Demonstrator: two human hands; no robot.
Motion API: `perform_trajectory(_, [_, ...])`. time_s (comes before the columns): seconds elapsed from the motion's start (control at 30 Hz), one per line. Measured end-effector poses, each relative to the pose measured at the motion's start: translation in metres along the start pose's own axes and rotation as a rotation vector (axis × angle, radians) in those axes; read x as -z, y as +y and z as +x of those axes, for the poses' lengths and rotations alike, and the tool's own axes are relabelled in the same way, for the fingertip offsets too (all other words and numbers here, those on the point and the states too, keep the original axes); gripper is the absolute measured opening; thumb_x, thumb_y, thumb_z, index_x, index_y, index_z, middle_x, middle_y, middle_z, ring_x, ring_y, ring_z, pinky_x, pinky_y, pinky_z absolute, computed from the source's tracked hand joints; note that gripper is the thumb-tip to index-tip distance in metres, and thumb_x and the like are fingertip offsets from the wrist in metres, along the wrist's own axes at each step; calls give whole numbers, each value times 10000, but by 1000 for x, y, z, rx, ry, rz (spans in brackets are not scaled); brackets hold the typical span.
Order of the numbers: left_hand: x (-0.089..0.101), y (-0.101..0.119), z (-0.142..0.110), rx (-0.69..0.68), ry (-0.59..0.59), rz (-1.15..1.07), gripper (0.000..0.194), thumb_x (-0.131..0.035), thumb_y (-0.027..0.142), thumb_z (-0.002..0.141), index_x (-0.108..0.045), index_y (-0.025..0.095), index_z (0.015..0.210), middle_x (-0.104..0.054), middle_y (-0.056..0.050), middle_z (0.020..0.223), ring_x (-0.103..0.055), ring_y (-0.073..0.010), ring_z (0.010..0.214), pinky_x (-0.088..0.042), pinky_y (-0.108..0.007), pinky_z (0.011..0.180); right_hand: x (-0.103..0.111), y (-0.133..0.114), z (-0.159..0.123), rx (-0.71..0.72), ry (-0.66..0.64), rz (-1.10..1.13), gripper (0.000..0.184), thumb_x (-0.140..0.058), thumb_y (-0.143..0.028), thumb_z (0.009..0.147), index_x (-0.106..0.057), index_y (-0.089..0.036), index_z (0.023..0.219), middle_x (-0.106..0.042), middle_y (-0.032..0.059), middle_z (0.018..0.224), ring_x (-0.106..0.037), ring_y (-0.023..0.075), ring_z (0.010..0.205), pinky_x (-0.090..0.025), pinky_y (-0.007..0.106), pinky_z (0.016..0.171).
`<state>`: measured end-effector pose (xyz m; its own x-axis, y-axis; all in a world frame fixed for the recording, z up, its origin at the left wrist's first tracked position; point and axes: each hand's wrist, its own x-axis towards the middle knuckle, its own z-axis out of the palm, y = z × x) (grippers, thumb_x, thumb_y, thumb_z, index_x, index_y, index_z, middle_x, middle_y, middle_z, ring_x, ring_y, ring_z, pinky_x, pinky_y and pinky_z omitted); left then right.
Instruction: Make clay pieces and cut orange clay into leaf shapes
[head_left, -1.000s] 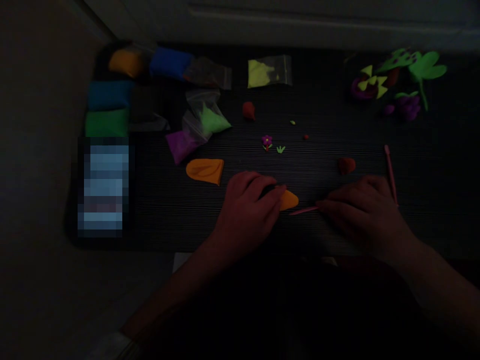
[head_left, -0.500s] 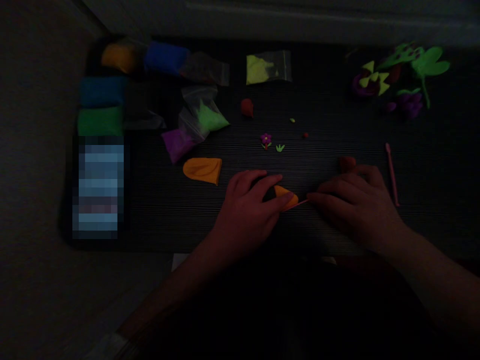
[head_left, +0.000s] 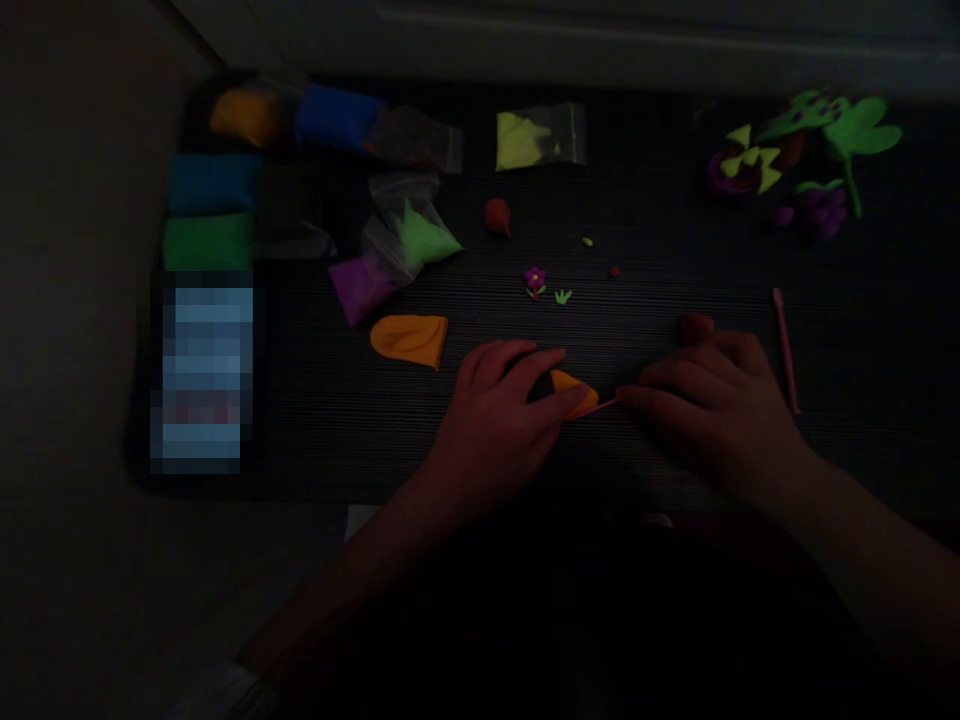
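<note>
My left hand (head_left: pixel 495 410) presses down on a flat orange clay piece (head_left: pixel 570 382). Its thumb lies across the clay and the other fingers are curved over the table, hiding part of the piece. My right hand (head_left: pixel 712 410) pinches a thin pink modelling tool (head_left: pixel 598 406) between thumb and fingertips. The tool's tip reaches the lower edge of the orange clay, by the left thumb. Just behind the right hand sits a dark red clay lump (head_left: pixel 696 327), partly covered. A second orange clay piece (head_left: pixel 409 340), rounded at one end with grooves, lies left of my left hand.
Another pink tool (head_left: pixel 786 350) lies at right. A small purple clay flower (head_left: pixel 535 279), green clay leaves (head_left: pixel 562 297) and a red lump (head_left: pixel 497 217) are mid-table. Clay bags (head_left: pixel 341 118) and a blurred-out phone (head_left: pixel 202 375) line the left; clay models (head_left: pixel 817 205) stand far right.
My right hand has moved left and slightly up, bringing the tool against the orange clay's lower edge. My left thumb has shifted onto the clay. Little differs in the last half second.
</note>
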<state>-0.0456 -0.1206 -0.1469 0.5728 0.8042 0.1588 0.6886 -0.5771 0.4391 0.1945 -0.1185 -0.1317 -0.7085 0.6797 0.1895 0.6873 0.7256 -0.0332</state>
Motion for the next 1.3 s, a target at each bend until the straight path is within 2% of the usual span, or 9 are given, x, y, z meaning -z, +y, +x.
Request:
perform_trajectory(0.13, [-1, 1, 1, 3, 26, -12, 321, -513, 189, 841, -612, 284, 1132, -549, -51, 1270, -427, -262, 1167, -349, -486, 964, 1, 1, -6, -4, 7, 46, 189, -555, -195, 854, -616, -247, 1025, -686, 23, 878, -584, 196, 804, -353, 418, 813])
perform_trajectory(0.27, [-1, 4, 4, 86, 45, -35, 411, -482, 211, 865, -494, 182, 1275, -583, -73, 1221, -449, -236, 1135, -337, -447, 1000, 4, 3, -21, -95, 104, 87, 164, -596, -174, 820, -616, -196, 981, -676, 37, 830, -572, 179, 727, -376, 390, 772])
perform_trajectory(0.47, [-1, 4, 7, 132, 61, -22, 333, -481, 251, 875, -562, 151, 1182, -602, -80, 1139, -471, -228, 1078, -358, -422, 970, -5, -1, -34, -301, 145, -42, 159, -596, -233, 822, -642, -183, 967, -675, 42, 787, -553, 190, 688, -365, 360, 697])
perform_trajectory(0.7, [3, 9, 21, 198, 36, -50, 227, -534, 257, 843, -612, 175, 1039, -607, -74, 1036, -498, -234, 1010, -396, -430, 886, -13, -13, -32, -559, 153, -32, 209, -565, -304, 845, -631, -202, 1014, -652, 50, 785, -573, 204, 706, -382, 345, 650])
perform_trajectory(0.87, [11, 11, 23, 372, 41, -541, 80, -607, 199, 777, -582, 197, 854, -634, -3, 844, -568, -152, 816, -466, -327, 757, -6, -27, -22, -701, 335, 39, 231, -608, -294, 812, -626, -202, 1024, -628, 86, 892, -576, 238, 833, -448, 383, 732])
perform_trajectory(0.97, [12, 12, 20, 559, 49, -1028, 132, -644, 228, 743, -542, 202, 822, -607, 30, 756, -578, -106, 685, -481, -261, 650, 1, -44, -5, -693, 357, 325, 217, -572, -262, 839, -608, -209, 1047, -636, 82, 959, -590, 224, 897, -472, 365, 750])
perform_trajectory(1.07, [9, 13, 18, 674, 98, -1370, 199, -672, 223, 703, -507, 198, 811, -616, 35, 776, -599, -92, 698, -497, -257, 693, 3, -61, 16, -625, 337, 611, 222, -548, -265, 856, -585, -217, 1070, -652, 65, 983, -600, 208, 918, -483, 369, 786])
perform_trajectory(1.17, [6, 13, 14, 718, 92, -1462, 219, -688, 218, 680, -504, 194, 796, -628, 32, 779, -615, -100, 714, -507, -274, 720, -1, -71, 31, -614, 380, 767, 191, -557, -260, 852, -594, -215, 1034, -659, 46, 941, -611, 179, 848, -498, 336, 738])
perform_trajectory(1.3, [5, 14, 10, 678, 99, -1422, 218, -718, 222, 664, -568, 193, 820, -667, 18, 800, -641, -121, 746, -522, -274, 720, -8, -73, 34, -643, 435, 857, 96, -559, -212, 852, -625, -207, 922, -651, 23, 850, -605, 146, 782, -493, 287, 684])
